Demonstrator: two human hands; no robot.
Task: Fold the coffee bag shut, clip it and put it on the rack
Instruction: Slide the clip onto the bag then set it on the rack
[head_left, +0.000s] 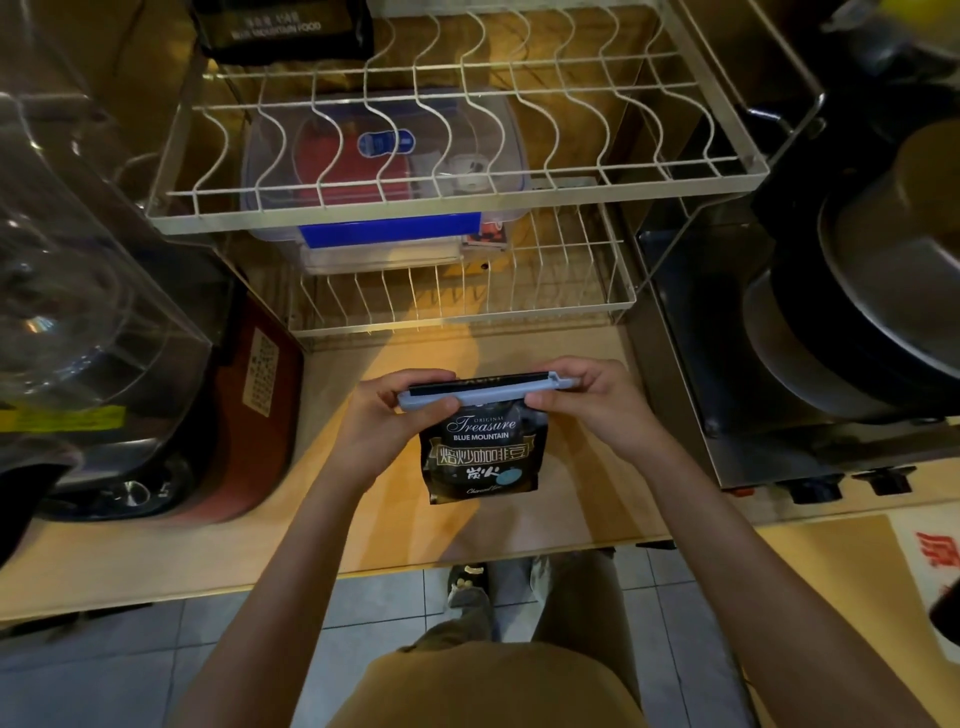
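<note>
Black Blue Mountain coffee bag (483, 457) stands upright between both hands; left hand (387, 415) and right hand (587, 402) each pinch the pale-blue sealing clip (485, 393) across its folded top.

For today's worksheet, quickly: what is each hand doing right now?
Left hand: closed on the left end of the clip across the top of the coffee bag.
Right hand: closed on the clip's right end.

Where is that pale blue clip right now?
The clip sits across the coffee bag's top, centre of view, gripped by the left hand and right hand, before the rack.
</note>
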